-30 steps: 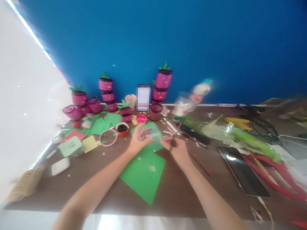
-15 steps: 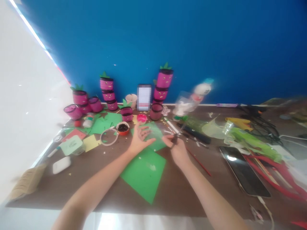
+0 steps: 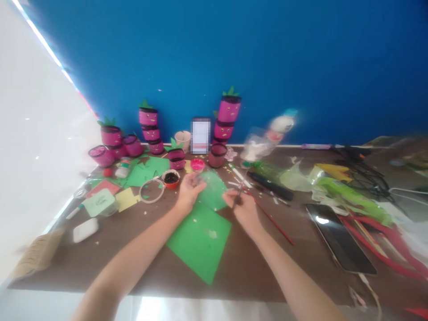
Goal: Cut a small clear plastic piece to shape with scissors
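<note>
My left hand grips the left edge of a clear plastic piece held above the brown table. My right hand is closed on a pair of scissors whose blades point up and away, right beside that plastic piece. Under both hands lie two green paper sheets, the larger one nearer to me. The picture is blurred, so I cannot tell whether the blades touch the plastic.
Pink painted cups with green leaf tops stand stacked along the blue wall. A tape ring, paint pots, paper scraps and a white case lie left. A phone, green plastic pieces and red strips lie right.
My two hands have shifted slightly left and closer together; the scissors have swung more upright, and the left fingers have closed further on the plastic piece.
</note>
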`<state>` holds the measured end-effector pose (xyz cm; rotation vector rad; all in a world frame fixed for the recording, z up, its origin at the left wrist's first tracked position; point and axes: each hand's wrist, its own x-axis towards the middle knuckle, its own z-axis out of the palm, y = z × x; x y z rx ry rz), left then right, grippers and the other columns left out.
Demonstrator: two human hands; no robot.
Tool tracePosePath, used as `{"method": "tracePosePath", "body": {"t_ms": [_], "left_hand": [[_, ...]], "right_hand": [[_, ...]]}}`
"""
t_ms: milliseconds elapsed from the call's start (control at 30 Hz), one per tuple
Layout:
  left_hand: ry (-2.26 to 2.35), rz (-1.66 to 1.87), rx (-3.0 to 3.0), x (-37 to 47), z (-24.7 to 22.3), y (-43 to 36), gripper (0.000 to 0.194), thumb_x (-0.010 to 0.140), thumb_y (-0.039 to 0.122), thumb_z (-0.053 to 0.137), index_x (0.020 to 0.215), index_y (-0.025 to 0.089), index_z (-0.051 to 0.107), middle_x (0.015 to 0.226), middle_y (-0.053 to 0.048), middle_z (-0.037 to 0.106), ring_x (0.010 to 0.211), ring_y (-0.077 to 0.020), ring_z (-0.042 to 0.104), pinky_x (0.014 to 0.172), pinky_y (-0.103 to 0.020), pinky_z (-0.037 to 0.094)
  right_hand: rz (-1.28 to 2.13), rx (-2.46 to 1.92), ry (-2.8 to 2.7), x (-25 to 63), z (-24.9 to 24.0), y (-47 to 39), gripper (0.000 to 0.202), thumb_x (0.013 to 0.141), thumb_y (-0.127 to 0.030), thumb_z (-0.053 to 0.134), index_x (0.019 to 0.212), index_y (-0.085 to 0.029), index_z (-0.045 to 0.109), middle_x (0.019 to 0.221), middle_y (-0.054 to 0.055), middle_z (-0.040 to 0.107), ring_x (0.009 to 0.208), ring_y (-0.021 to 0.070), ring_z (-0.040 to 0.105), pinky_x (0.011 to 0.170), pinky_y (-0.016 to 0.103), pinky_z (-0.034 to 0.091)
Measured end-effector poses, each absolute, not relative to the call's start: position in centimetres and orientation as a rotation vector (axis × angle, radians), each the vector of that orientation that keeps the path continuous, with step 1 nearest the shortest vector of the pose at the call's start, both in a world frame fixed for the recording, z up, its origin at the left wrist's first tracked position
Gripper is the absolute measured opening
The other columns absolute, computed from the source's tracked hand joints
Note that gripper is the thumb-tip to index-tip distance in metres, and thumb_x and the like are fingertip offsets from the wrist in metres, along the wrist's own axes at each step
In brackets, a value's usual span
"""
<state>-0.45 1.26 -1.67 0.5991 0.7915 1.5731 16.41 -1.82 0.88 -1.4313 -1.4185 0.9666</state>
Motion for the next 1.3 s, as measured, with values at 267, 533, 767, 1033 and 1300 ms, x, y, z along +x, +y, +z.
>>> {"method": "tracePosePath", "body": {"t_ms": [267,533,767,1033,1300], "left_hand": [[0.727,1.479,0.523,-0.9,-0.5,1.0,0.057,0.055,0.019,0.081,0.102,0.023,0.049,0.097,-0.002,0.064,0.094,-0.0178,0.064,0.095,-0.044,0.043],[0.775,1.491,0.534,-0.9,-1.0,1.3,0.052,0.05,0.03,0.085,0.094,0.018,0.06,0.093,-0.004,0.067,0.085,-0.0142,0.063,0.09,-0.035,0.044],[0.724,1.492,0.55,-1.0,-1.2,1.2,0.042,0.058,0.03,0.081,0.094,0.019,0.063,0.112,-0.007,0.064,0.096,-0.016,0.061,0.096,-0.037,0.041],[0.658,1.441,0.615,-1.2,-1.3,1.3,0.046,0.05,0.034,0.085,0.09,0.019,0.066,0.092,-0.004,0.068,0.092,-0.0169,0.062,0.093,-0.036,0.043],[0.65,1.333,0.748,-1.0,-1.7,1.1,0.048,0.044,0.035,0.087,0.086,0.018,0.071,0.097,-0.007,0.071,0.091,-0.0204,0.063,0.095,-0.04,0.042]], "right_hand": [[0.996,-1.424,-1.338,17.3,1.6,-1.6,0.041,0.071,-0.058,0.06,0.07,-0.017,0.065,0.054,-0.001,0.053,0.056,0.0136,0.049,0.06,0.028,0.039],[1.206,-1.332,-1.537,17.3,0.7,-1.5,0.05,0.077,-0.065,0.046,0.066,-0.018,0.055,0.045,-0.005,0.04,0.048,0.011,0.038,0.054,0.027,0.032],[1.046,-1.503,-1.797,17.3,0.7,-1.8,0.044,0.078,-0.058,0.047,0.057,-0.019,0.039,0.054,-0.004,0.034,0.053,0.0096,0.032,0.052,0.024,0.026],[0.726,-1.835,-2.005,18.2,2.8,-1.4,0.045,0.071,-0.06,0.05,0.053,-0.02,0.04,0.049,-0.003,0.039,0.05,0.0108,0.037,0.051,0.023,0.028],[0.677,-1.784,-2.12,18.3,2.3,-1.4,0.044,0.072,-0.055,0.052,0.049,-0.02,0.04,0.047,-0.003,0.041,0.048,0.0109,0.039,0.05,0.024,0.027]]}}
